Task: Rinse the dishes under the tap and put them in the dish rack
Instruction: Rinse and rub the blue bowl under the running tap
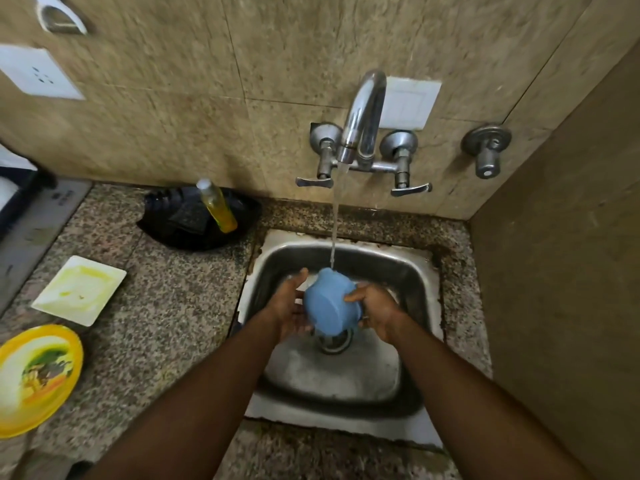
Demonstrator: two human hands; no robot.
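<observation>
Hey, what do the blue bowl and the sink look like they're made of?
Blue bowl: probably plastic, with a matte, even colour and no glassy shine. Sink: stainless steel by its grey metallic sheen, dulled and scuffed, with stains around the rim.

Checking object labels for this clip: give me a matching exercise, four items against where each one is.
Items:
1. blue bowl
2. square white plate
3. round yellow plate
4. yellow soap bottle

Places:
A. in the black tray by the wall
B. held in both hands under the running tap
C. counter, at the left edge of view
D. counter, between tray and round plate

Pairs: 1-B, 2-D, 3-C, 4-A
</observation>
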